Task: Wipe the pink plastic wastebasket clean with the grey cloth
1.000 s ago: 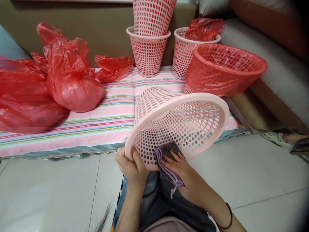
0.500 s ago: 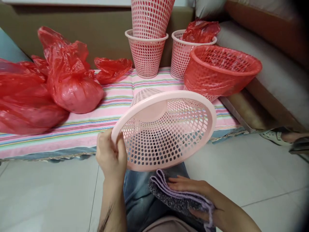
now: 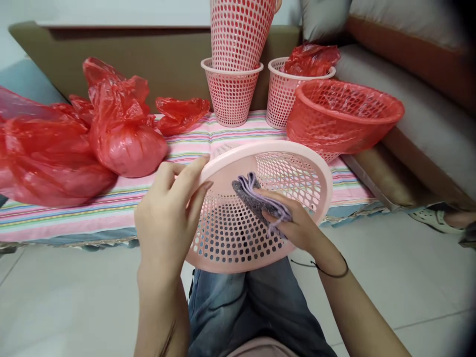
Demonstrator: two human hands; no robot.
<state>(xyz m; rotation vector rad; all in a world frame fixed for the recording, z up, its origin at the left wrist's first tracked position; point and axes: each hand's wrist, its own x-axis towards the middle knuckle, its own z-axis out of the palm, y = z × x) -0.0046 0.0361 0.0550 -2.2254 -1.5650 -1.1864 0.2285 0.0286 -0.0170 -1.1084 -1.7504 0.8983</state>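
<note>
A pale pink perforated plastic basket (image 3: 223,255) is tilted with its mouth toward me, above my knees and in front of the bench. My left hand (image 3: 169,213) pinches its rim at the upper left, thumb inside and fingers on the outer side. My right hand (image 3: 293,218) reaches into the mouth, closed around a folded grey cloth with purple edging (image 3: 256,203). The cloth is inside the basket, near its lower right wall; whether it touches the wall I cannot tell.
Stacked pink baskets (image 3: 232,94) stand at the back of the striped bench cover (image 3: 148,198). Another pink basket (image 3: 282,94) holds a red bag; beside it sits a basket lined with red plastic (image 3: 334,124). Filled red bags (image 3: 130,148) lie left; grey cushions (image 3: 409,99) right.
My right hand has lifted the cloth from over my lap up into the basket's mouth. My left hand has shifted higher along the rim. The view has tilted slightly.
</note>
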